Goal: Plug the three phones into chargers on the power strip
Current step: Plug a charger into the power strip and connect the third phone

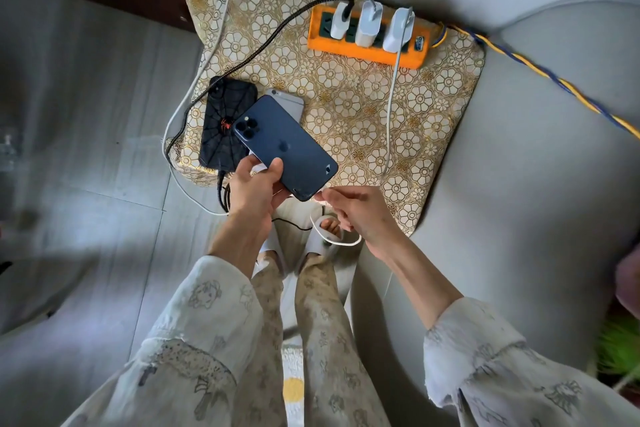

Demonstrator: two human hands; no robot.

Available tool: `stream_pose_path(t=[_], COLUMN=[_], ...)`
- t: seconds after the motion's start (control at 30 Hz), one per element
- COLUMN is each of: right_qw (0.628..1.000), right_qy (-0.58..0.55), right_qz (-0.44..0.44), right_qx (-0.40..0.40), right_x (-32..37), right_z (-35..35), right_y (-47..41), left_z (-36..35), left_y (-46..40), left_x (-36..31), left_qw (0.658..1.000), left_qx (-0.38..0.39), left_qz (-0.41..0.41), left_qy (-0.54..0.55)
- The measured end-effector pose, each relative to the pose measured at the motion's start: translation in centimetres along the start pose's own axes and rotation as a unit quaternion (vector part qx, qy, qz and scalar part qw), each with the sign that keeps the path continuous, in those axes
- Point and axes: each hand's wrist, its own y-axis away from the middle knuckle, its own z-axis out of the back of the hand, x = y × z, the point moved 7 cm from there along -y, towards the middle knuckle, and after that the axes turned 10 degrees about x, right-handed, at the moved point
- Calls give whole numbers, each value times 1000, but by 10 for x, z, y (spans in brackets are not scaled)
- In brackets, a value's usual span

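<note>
- The left hand (251, 189) holds the blue phone (285, 146) by its side, with thumb and fingers curled round it. The phone's back faces up, and it is lifted above the cushion (363, 114).
- The right hand (353, 208) pinches the end of a white cable (389, 121) right at the bottom edge of the blue phone. I cannot tell if the plug is in the phone yet. It looks like it is just going in.
- That white cable runs up to the charger (400, 29) on the right of the orange power strip (369, 40).
- The power strip lies at the back of the flowery cushion. Three white chargers stand in it, side by side.
- A black phone (221, 125) with a spider web case lies at the near left corner of the cushion. A black cable (263, 45) from the left charger goes to its near end, so I think this one is plugged in.
- A silver phone (289, 104) lies beside the black one, partly hidden under the blue phone. I cannot see if it has a cable in it.
- Another white cable (214, 31) from the middle charger hangs over the cushion's left edge to the floor (86, 149).
- So one phone looks done, one is nearly done, and the silver one I am not sure about.
</note>
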Motion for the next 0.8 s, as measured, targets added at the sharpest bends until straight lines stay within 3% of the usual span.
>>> stream_pose_path(t=[0.17, 0.27, 0.5, 0.63, 0.7, 0.8], right_qw=[996, 993, 991, 984, 983, 980], right_qy=[-45, -25, -129, -159, -156, -148], right_qz=[-46, -78, -16, -64, -73, -81], right_qx=[54, 81, -4, -46, -67, -107], right_x=[-6, -9, -3, -11, -12, -12], right_z=[-1, 3, 13, 9, 8, 12], right_y=[-1, -5, -21, -35, -42, -48], left_z=[-6, -4, -25, -27, -20, -4], left_y=[-4, -7, -13, -24, -29, -34], left_x=[-6, -15, -21, -26, -34, -32], left_qw=[998, 991, 954, 932, 867, 708], left_qx=[35, 52, 133, 82, 33, 24], left_qz=[9, -1, -16, -49, -108, -145], left_qy=[-42, -120, -267, -351, -486, -691])
